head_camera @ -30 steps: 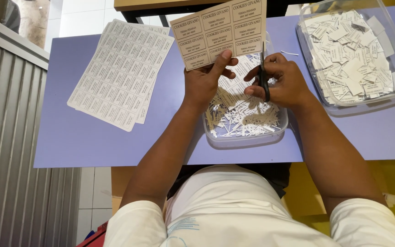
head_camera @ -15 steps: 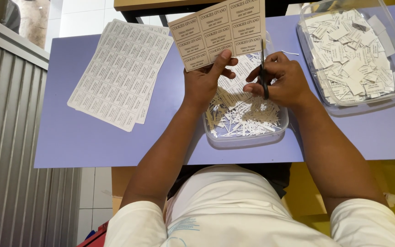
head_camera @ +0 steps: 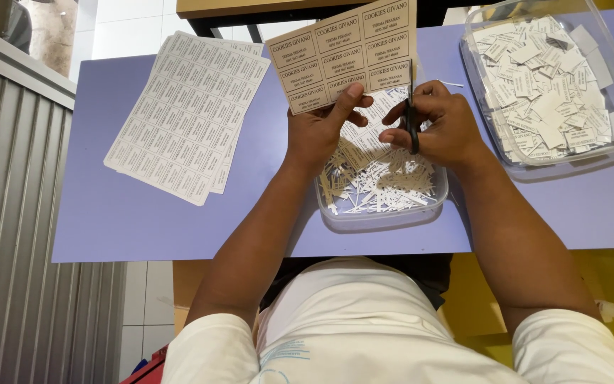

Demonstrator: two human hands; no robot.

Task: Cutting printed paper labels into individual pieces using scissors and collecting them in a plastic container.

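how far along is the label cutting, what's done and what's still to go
Done: the clear tub at right holds many cut labels, and trimmings fill the tray below the hands. In hand: the left hand holds a partly cut sheet while the right hand works scissors. Left: a stack of uncut sheets.

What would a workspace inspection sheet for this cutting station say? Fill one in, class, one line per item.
Surface: lilac table, lying flat, edge toward the person.
Job's things: printed label sheet held up by the left hand; black-handled scissors in the right hand, blade at the sheet's right edge.
Clutter: clear tray of paper offcuts under the hands; clear tub of cut labels at right; stack of uncut sheets at left.
Grips: left shut on the sheet, right shut on the scissors.
Cables: nothing seen.
Surroundings: corrugated metal wall at left; tiled floor below.
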